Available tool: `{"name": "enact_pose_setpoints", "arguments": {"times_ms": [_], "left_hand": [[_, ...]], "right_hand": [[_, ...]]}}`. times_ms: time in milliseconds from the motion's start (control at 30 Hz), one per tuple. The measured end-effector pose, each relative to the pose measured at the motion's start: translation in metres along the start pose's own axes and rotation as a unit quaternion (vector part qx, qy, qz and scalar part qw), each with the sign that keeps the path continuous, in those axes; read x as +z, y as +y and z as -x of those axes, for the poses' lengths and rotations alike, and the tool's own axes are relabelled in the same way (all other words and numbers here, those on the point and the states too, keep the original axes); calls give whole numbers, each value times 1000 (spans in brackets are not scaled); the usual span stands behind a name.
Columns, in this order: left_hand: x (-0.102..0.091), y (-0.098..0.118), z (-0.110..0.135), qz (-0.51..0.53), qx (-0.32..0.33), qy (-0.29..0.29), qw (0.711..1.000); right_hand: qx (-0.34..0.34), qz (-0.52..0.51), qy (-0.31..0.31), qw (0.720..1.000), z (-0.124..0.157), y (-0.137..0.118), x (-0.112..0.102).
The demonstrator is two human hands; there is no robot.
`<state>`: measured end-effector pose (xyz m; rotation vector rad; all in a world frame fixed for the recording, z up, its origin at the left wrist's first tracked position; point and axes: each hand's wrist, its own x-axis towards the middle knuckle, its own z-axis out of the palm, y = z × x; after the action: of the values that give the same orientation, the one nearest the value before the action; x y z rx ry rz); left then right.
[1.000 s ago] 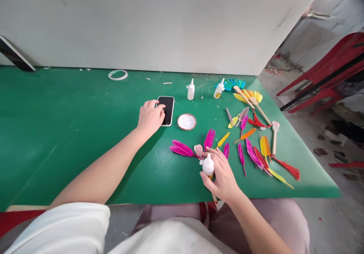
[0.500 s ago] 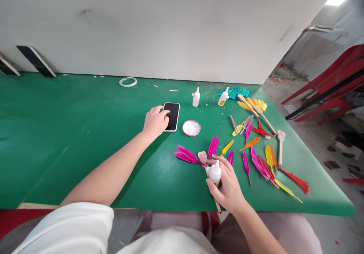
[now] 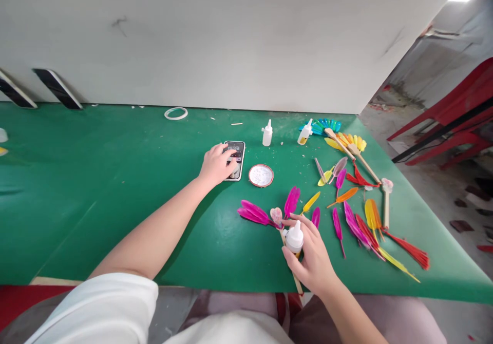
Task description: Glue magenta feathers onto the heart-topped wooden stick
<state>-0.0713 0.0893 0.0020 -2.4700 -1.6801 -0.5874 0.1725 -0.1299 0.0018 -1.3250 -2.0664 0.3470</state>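
Observation:
My left hand (image 3: 219,164) rests over the left edge of a phone (image 3: 236,170), fingers spread and touching its lit screen, which shows a clock. In my right hand (image 3: 314,262) is a white glue bottle (image 3: 295,237), upright with its nozzle up. Beneath that hand lies a wooden stick (image 3: 298,284) with a heart-shaped pad (image 3: 276,216) at its top. Magenta feathers (image 3: 254,212) fan out on both sides of the pad. My right fingertips are close to the pad; whether they touch it I cannot tell.
Two more glue bottles (image 3: 267,133) and a round lid (image 3: 261,175) stand or lie beyond my hands. Loose feathers (image 3: 338,228), red tassels (image 3: 412,251) and feathered wooden sticks (image 3: 364,165) cover the right side. A tape ring (image 3: 176,113) lies near the wall (image 3: 215,46).
The phone screen was dark and is now lit, with my left fingers still on it. My right hand keeps hold of the glue bottle. The view has shifted slightly.

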Motion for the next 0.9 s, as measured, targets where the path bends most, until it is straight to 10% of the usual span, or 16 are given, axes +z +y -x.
{"name": "enact_pose_setpoints", "arguments": {"times_ms": [733,900], "left_hand": [[-13,10,7,42,37,49,997],[-36,44,11,106,90,8,990]], "right_hand": [[0,17,21,1000,-2,-4,-3],[-9,33,22,999,-1,-5,-2]]}}
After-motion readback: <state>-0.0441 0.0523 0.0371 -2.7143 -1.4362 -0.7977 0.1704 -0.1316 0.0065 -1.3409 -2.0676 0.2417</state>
